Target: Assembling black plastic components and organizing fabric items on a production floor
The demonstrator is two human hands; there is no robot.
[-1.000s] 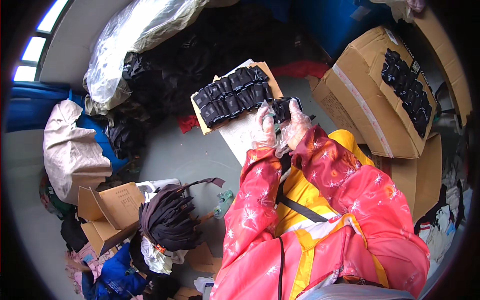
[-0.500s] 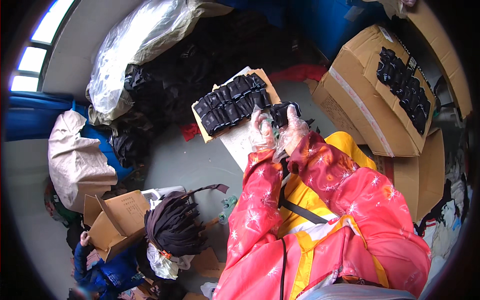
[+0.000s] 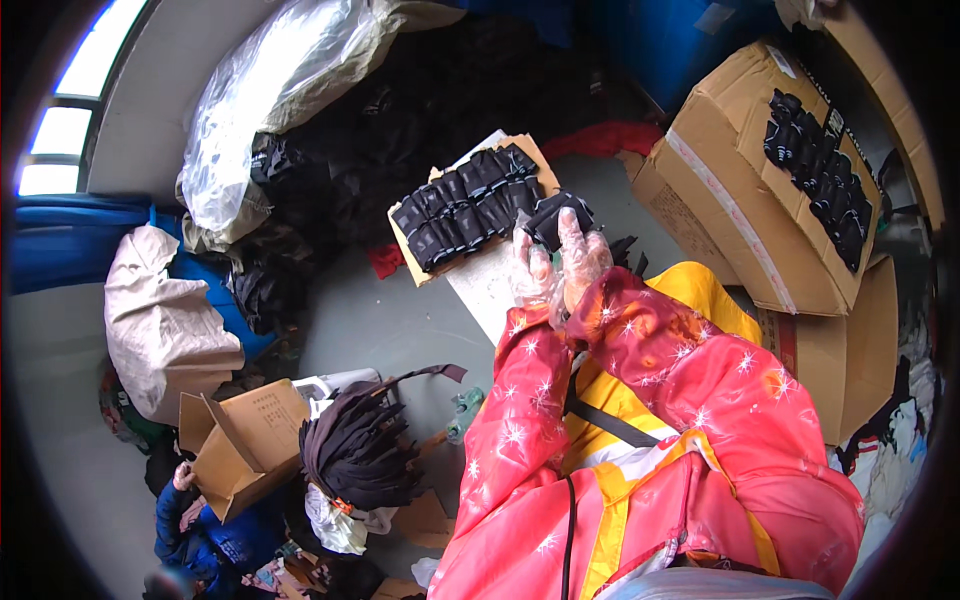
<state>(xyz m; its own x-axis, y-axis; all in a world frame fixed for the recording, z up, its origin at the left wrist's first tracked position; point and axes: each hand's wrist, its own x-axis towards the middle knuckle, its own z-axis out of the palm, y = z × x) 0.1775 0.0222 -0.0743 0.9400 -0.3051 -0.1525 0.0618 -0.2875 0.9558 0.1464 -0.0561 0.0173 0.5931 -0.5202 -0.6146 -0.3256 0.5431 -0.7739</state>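
Both my hands wear thin clear plastic gloves and meet in front of me. Between them is a small black cloth bundle (image 3: 548, 222) with pale edging, rolled or folded; its exact kind I cannot make out. My left hand (image 3: 534, 272) grips its left side, fingers bent. My right hand (image 3: 584, 258) presses on it from the right, its fingers stretched along the top. Just left of the bundle, rows of similar black cloth rolls (image 3: 465, 207) lie packed side by side on a cardboard piece (image 3: 542, 165), with a white sheet (image 3: 487, 290) showing beneath.
A large carton (image 3: 740, 190) at the right bears more black rolls (image 3: 818, 180). Dark cloth (image 3: 400, 120) is heaped at the back. At lower left a person's hand (image 3: 184, 476) holds an open carton (image 3: 255, 440), near a bunch of dark strips (image 3: 360, 450).
My right fingers have stretched up over the black cloth bundle, which has turned a little between my hands. The whole view has shifted slightly. The rows of rolls look the same.
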